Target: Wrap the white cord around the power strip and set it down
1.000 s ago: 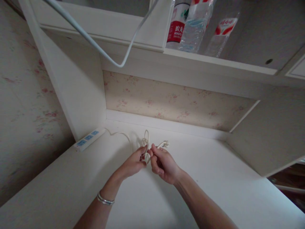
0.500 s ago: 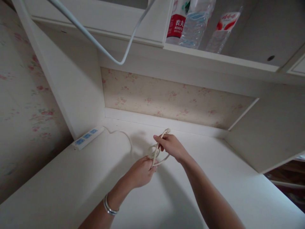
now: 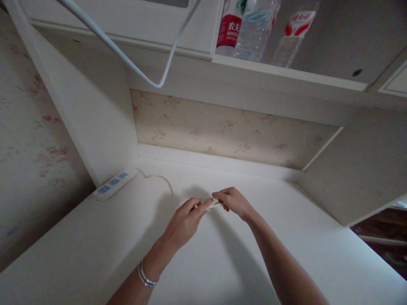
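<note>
Head view: on the shelf [image 3: 286,75], the left bottle [image 3: 227,47] wears a red label [image 3: 229,30] reading 农夫 and NONGFU; the right bottle [image 3: 284,51] has a red-and-white label whose small characters I cannot read surely. Over the worktop [image 3: 203,271], near its back, both hands grip a pale cord bundle [image 3: 214,205]: left hand [image 3: 181,222] with fingers laid across it, right hand [image 3: 234,202] pinching its right end. At the left edge lies a power strip [image 3: 116,184], its cable curving toward the left hand. White surface stretches right of the hands to a side panel [image 3: 359,169]; overhead, a bent pale rod [image 3: 127,59] hangs well above them.
</note>
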The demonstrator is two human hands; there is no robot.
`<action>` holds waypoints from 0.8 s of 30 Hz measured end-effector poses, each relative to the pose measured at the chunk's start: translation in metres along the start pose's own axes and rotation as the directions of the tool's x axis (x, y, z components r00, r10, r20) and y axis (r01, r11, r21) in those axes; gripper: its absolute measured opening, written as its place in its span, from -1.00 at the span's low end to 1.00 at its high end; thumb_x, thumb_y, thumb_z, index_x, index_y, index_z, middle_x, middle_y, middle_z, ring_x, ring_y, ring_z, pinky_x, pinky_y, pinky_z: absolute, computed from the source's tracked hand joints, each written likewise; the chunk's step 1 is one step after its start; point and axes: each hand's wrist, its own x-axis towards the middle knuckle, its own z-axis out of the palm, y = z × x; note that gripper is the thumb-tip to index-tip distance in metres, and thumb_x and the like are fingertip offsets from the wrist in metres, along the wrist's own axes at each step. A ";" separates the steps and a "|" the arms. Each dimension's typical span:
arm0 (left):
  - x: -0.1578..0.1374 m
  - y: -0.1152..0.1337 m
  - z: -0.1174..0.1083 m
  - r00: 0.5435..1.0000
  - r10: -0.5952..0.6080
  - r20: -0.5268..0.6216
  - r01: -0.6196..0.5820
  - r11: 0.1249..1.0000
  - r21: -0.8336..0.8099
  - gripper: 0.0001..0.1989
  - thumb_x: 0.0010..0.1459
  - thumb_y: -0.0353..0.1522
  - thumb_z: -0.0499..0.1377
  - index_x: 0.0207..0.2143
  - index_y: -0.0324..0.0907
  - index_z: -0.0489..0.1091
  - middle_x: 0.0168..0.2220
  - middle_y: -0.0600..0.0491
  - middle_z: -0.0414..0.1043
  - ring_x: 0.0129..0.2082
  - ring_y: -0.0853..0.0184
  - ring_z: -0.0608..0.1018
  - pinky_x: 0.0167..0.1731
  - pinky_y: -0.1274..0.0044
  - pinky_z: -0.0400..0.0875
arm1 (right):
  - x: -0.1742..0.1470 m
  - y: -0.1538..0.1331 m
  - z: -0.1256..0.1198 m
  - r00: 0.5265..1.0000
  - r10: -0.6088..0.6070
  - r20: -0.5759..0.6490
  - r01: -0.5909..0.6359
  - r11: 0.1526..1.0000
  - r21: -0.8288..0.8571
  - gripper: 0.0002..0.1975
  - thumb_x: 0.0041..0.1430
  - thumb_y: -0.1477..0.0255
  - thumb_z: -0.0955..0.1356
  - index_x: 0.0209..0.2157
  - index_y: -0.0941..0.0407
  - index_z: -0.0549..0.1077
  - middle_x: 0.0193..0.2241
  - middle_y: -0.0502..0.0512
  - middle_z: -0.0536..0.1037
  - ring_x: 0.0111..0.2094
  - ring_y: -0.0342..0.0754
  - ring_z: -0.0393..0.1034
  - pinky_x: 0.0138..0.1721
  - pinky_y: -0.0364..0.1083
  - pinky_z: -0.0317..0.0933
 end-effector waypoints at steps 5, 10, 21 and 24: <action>-0.002 -0.006 -0.001 1.000 -0.014 -0.004 0.014 0.999 0.051 -0.62 0.26 -0.45 0.01 0.11 0.00 0.24 -0.29 0.04 0.35 -0.31 0.39 0.42 -0.26 0.55 0.40 | -0.002 0.009 0.001 0.989 -0.143 0.039 0.130 0.963 0.237 -0.59 0.11 0.09 0.27 -0.60 0.14 0.31 -0.67 -0.10 0.23 -0.59 -0.20 0.09 -0.53 -0.18 -0.01; 0.000 -0.010 -0.001 0.985 -0.158 -0.069 0.162 0.985 0.056 -0.69 0.27 -0.38 0.00 0.06 -0.09 0.25 -0.28 0.03 0.39 -0.27 0.36 0.46 -0.20 0.53 0.39 | -0.006 0.022 0.007 0.895 -0.385 -0.226 0.431 0.878 0.209 -0.78 0.06 0.25 0.37 -0.38 0.09 0.34 -0.38 -0.01 0.39 -0.30 -0.11 0.28 -0.23 -0.10 0.16; 0.001 -0.003 0.005 0.938 -0.326 -0.119 0.328 0.945 0.001 -0.77 0.30 -0.35 -0.06 -0.04 -0.12 0.26 -0.21 0.01 0.42 -0.20 0.33 0.49 -0.17 0.49 0.40 | -0.001 0.014 0.053 0.909 -0.317 -0.270 0.222 0.918 -0.330 -0.62 0.25 0.30 0.20 0.04 0.11 0.37 -0.19 0.16 0.46 -0.20 -0.04 0.35 -0.13 -0.10 0.19; 0.001 0.002 0.006 0.964 -0.255 -0.073 0.253 0.967 -0.035 -0.76 0.30 -0.34 -0.05 -0.03 -0.12 0.27 -0.21 0.00 0.42 -0.18 0.33 0.48 -0.15 0.48 0.40 | 0.010 0.006 0.055 0.944 -0.277 -0.180 0.178 0.886 -0.428 -0.65 0.24 0.35 0.21 0.01 0.12 0.39 -0.08 0.21 0.44 -0.09 -0.01 0.34 -0.09 -0.11 0.16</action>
